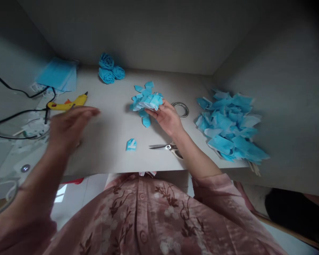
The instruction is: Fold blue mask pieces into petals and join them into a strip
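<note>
Pink patterned shirt (154,216) fills the near view, just below the front edge of the table (103,145). Over the table's middle, the right hand (168,115) pinches a ruffled blue flower (148,103) by its right side, thumb and fingers meeting on the folds. Pointed blue pieces stick out behind and below it; whether they are joined to it cannot be told. Near the left edge, the left hand (69,124) is blurred, its fingers drawn together in front of a yellow glue gun (81,100); I cannot tell whether it grips anything.

Holding the flower well probably calls for a light pinch low on the folds, since the thin material looks easy to crush. Turning it by the wrist should spare the rim, and fingers are best kept away from the glue gun's dark tip, which may be hot.

Toward the front edge lie a small blue piece (131,145) and scissors (167,147), partly behind the right forearm. White strips on that piece suggest a letter, but probably spell nothing. No brand or label is legible, even on the glue gun.
</note>
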